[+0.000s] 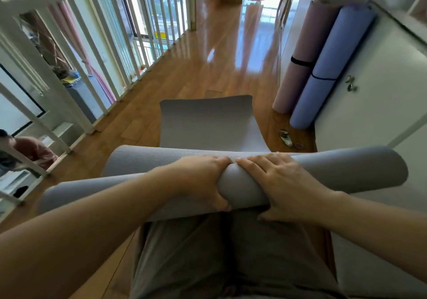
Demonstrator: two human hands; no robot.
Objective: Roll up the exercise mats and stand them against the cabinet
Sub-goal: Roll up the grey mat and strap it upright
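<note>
A grey exercise mat is mostly rolled into a thick roll lying crosswise in front of me, with a short flat end still stretched out on the wooden floor ahead. My left hand grips the middle of the roll, fingers over the top and thumb underneath. Right beside it, my right hand holds the roll the same way. Two rolled mats stand upright against the white cabinet at the right: a pink mat and a blue mat, each with a dark strap around it.
A white railing runs along the left edge of the loft floor, with a drop to a lower level behind it. Small objects lie on the floor near the base of the blue mat. Glossy wooden floor stretches ahead towards bright windows.
</note>
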